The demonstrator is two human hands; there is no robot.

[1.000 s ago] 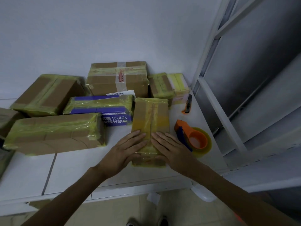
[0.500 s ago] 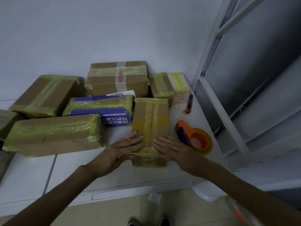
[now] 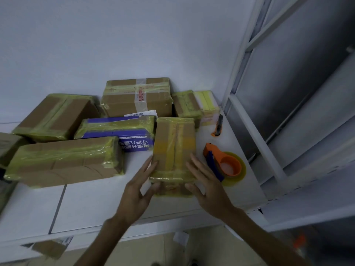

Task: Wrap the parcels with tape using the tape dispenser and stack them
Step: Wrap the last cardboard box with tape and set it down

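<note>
**Hands flank the taped parcel near the worktop's front edge**

The white worktop [image 3: 92, 204] has bare room at front left, between the long box [image 3: 63, 162] and the front edge. To the right it ends close by at a white frame [image 3: 255, 143]; the tape dispenser [image 3: 223, 163] lies in the narrow strip between the parcel [image 3: 173, 150] and that edge, and a small cutter [image 3: 218, 125] lies further back along the same strip. The back is crowded: a purple box [image 3: 117, 129], a tall box [image 3: 136, 96] against the wall, a tilted box [image 3: 55, 116] at left, and a small yellow-taped box [image 3: 194, 106] in the corner.

The parcel lies flat, its near end close to the front edge, its far end just beside the purple box. It is brown card with yellowish tape running lengthwise over the seam and crosswise in bands; the tape at the near end is wrinkled.

The left hand [image 3: 138, 194] is spread, fingers along the parcel's left side, thumb at the near corner. The right hand [image 3: 207, 187] is likewise spread at the right side; full contact cannot be told.
</note>
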